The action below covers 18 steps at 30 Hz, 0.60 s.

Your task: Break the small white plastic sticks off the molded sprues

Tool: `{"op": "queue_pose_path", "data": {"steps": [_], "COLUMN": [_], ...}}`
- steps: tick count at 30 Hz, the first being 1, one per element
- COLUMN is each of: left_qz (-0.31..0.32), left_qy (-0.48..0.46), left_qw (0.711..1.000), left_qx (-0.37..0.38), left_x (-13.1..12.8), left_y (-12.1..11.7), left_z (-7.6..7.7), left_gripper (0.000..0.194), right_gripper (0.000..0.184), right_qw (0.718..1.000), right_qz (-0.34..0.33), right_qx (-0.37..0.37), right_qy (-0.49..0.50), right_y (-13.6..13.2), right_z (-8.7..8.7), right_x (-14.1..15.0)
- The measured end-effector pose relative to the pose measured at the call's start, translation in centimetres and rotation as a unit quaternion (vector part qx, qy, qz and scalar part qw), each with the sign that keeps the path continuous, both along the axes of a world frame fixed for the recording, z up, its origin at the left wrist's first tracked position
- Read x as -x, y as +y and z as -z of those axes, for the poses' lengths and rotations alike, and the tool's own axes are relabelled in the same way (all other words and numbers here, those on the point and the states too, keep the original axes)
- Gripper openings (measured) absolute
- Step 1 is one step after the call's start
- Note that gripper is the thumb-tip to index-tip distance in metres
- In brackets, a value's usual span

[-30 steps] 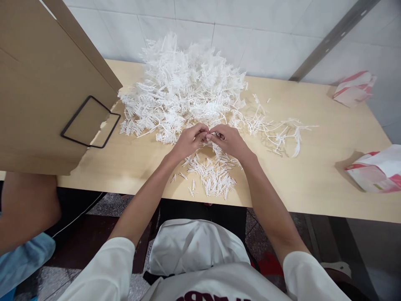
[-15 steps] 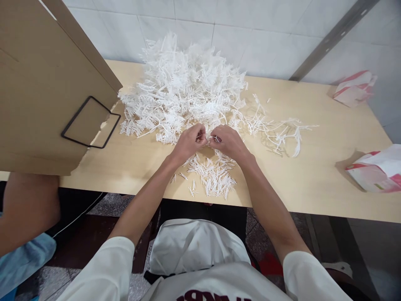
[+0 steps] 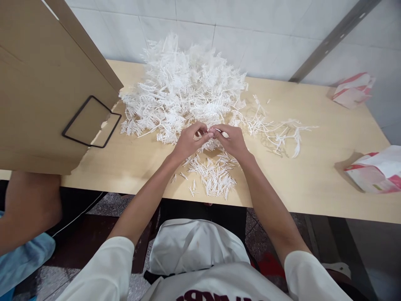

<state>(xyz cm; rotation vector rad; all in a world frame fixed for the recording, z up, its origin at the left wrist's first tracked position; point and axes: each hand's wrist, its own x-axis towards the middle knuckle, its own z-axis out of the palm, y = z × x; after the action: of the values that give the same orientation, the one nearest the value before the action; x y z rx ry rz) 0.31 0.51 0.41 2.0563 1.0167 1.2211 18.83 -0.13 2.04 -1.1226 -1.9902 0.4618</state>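
Note:
A large heap of white, thin, branched plastic pieces (image 3: pixel 191 83), which look like moulding sprues, lies against the wall. At its front edge, my left hand (image 3: pixel 192 140) and my right hand (image 3: pixel 230 140) meet at the fingertips, thumbs and forefingers pinched together. A bit of a white plastic sprue shows between the fingers; most of it is hidden by them. Just below my hands, nearer the table edge, is a small pile of short white plastic sticks (image 3: pixel 216 177), with a few strays to its left.
Loose bare sprues (image 3: pixel 285 133) lie right of the heap on the wooden table (image 3: pixel 313 179). A cardboard sheet (image 3: pixel 53 92) with a black wire stand (image 3: pixel 90 144) rises at left, partly hiding another person's arm (image 3: pixel 31 205). Two pink-and-white paper packets (image 3: pixel 377 171) are at right.
My fingertips have come together, and my thumbs are now straighter and touching. The heap and the small pile look the same.

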Motion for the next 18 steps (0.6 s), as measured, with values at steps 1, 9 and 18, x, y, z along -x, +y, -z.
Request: {"op": "queue_pose_path", "data": {"steps": [1,9,18], "left_qz": [0.0,0.002,-0.104], "left_qy": [-0.004,0.025,0.099], "left_qw": [1.0,0.999,0.986], "left_qx": [-0.001,-0.041,-0.085], "left_x": [-0.02,0.05,0.79], "left_y": [0.05,0.26,0.19], "left_z": [0.09,0.3,-0.24], "left_gripper": [0.029,0.029,0.024], "right_gripper": [0.041,0.036,0.019], "right_qw": [1.0,0.996,0.987], "right_qz": [-0.008,-0.017,0.094], "right_qx": [0.003,0.0,-0.096], "right_qy": [-0.013,-0.087,-0.087], "right_y": [0.03,-0.29,-0.31], "right_z": [0.02,-0.42,-0.21], "right_x": [-0.09,-0.04,-0.02]}}
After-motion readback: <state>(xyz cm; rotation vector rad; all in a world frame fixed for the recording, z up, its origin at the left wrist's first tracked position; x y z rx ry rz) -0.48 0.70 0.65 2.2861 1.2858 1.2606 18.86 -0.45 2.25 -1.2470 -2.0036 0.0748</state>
